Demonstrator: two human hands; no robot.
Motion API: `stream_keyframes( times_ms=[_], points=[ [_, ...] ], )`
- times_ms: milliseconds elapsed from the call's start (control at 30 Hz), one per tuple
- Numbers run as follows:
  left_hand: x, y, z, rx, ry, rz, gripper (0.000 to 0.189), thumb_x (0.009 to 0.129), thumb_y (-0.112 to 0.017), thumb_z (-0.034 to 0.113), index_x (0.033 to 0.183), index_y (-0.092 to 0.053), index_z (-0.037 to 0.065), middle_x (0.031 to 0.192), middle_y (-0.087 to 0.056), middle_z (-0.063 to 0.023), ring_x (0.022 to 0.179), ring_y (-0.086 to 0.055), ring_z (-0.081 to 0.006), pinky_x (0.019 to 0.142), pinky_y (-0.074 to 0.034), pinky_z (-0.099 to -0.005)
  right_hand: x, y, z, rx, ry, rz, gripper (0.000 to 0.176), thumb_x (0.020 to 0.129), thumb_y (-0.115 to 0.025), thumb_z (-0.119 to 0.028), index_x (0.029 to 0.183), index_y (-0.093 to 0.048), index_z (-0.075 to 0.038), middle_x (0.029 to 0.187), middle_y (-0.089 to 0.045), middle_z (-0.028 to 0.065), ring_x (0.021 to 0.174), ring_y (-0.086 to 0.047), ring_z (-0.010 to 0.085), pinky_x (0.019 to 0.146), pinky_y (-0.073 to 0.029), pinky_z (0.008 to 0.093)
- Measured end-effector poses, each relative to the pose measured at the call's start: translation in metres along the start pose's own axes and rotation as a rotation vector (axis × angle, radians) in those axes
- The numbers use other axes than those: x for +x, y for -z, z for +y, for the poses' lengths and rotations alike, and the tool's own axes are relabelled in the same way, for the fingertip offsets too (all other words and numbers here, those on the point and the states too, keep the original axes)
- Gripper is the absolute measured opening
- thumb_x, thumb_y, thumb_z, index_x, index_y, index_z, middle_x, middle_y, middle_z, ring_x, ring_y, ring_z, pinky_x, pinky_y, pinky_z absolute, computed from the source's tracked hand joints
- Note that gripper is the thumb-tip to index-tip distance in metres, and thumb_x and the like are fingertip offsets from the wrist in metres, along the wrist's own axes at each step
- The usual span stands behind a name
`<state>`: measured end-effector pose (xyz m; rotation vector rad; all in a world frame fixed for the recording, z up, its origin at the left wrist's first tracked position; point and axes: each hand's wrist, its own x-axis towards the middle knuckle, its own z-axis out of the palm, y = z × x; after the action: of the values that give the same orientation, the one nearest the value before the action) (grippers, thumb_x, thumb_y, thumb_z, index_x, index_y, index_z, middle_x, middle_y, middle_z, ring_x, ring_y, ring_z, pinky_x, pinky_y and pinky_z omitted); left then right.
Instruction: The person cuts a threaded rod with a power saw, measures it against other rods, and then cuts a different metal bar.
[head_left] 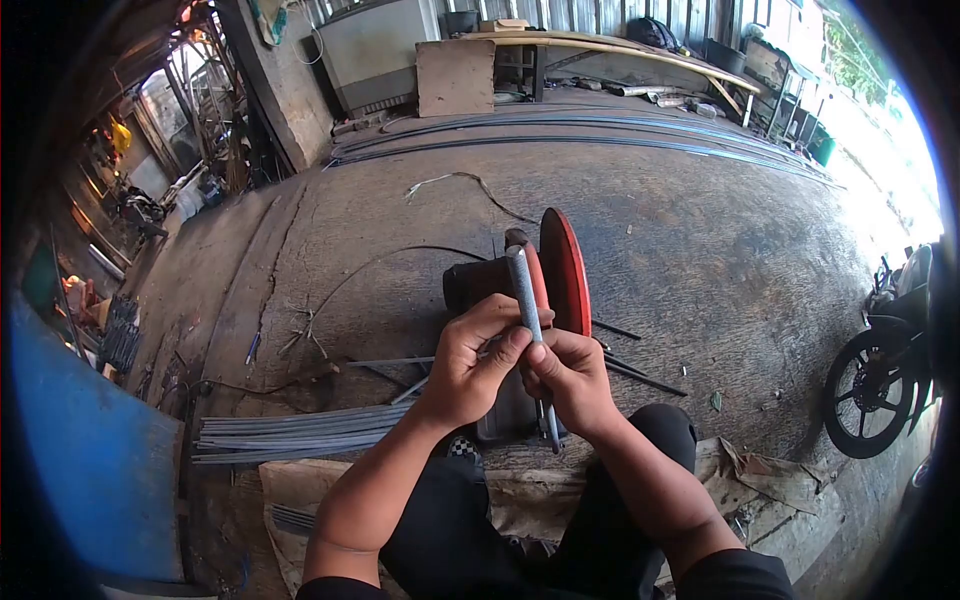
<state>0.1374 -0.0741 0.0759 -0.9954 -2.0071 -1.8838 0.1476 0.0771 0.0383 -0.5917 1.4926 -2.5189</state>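
Observation:
A short grey metal rod point(524, 290) stands nearly upright in front of me, its cut upper end facing up. My left hand point(480, 350) is closed around its middle, with the thumb pressed on it. Just beside it, my right hand point(572, 370) also grips the rod, fingers curled and thumb against the metal. Behind the hands is a dark machine point(470, 286) with a large red-sided disc point(566, 265) seen nearly edge-on. My hands hide much of the machine's body.
A stack of grey rods point(290, 435) lies at my left, near a blue panel point(90, 440). Several dark bars point(650, 380) rest right of the machine. Long bars point(580, 130) cross the floor farther off. A motorcycle wheel point(866, 395) stands at right. Cloth point(770, 490) lies around my legs.

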Motion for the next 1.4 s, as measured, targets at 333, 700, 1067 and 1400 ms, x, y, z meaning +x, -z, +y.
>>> stream_keyframes(
  times_ms=[333, 700, 1067, 1400],
  points=[
    [0.001, -0.005, 0.003, -0.107, 0.185, 0.132, 0.025, 0.097, -0.051, 0.018, 0.101, -0.062, -0.004, 0.096, -0.065, -0.0102, 0.085, -0.061, -0.0136, 0.081, -0.049, -0.0265, 0.009, -0.005, -0.001, -0.684, 0.437, 0.306, 0.02, 0.084, -0.07, -0.016, 0.079, -0.062, 0.001, 0.064, -0.058, 0.0038, 0.059, -0.054, 0.0115, 0.054, -0.042, 0.0257],
    [0.0, 0.071, -0.038, -0.534, 0.4, 1.088, 0.031, 0.097, -0.049, 0.02, 0.116, -0.044, -0.004, 0.114, -0.056, -0.0148, 0.111, -0.056, -0.0293, 0.1, -0.047, -0.0421, 0.005, -0.024, 0.033, 0.313, -0.231, 0.388, 0.054, 0.095, -0.053, -0.033, 0.136, -0.038, -0.001, 0.116, -0.054, 0.0111, 0.086, -0.061, 0.0169, 0.074, -0.051, 0.0312],
    [-0.014, 0.093, -0.057, -0.604, 0.552, 1.109, 0.022, 0.094, -0.054, 0.017, 0.104, -0.049, -0.001, 0.101, -0.059, -0.0144, 0.104, -0.061, -0.0262, 0.091, -0.054, -0.0356, 0.02, -0.015, 0.03, 0.364, 0.021, 0.454, 0.04, 0.096, -0.053, -0.031, 0.117, -0.056, 0.003, 0.101, -0.063, 0.0096, 0.069, -0.06, 0.0111, 0.066, -0.051, 0.0256],
    [-0.024, 0.104, -0.065, -0.645, 0.602, 1.081, 0.026, 0.091, -0.059, 0.019, 0.104, -0.051, -0.003, 0.101, -0.061, -0.0146, 0.097, -0.063, -0.0222, 0.082, -0.057, -0.0301, 0.019, -0.017, 0.025, 0.221, 0.048, 0.477, 0.031, 0.094, -0.058, -0.026, 0.092, -0.065, 0.004, 0.074, -0.061, 0.002, 0.059, -0.052, 0.0052, 0.057, -0.046, 0.0224]
  ],
)
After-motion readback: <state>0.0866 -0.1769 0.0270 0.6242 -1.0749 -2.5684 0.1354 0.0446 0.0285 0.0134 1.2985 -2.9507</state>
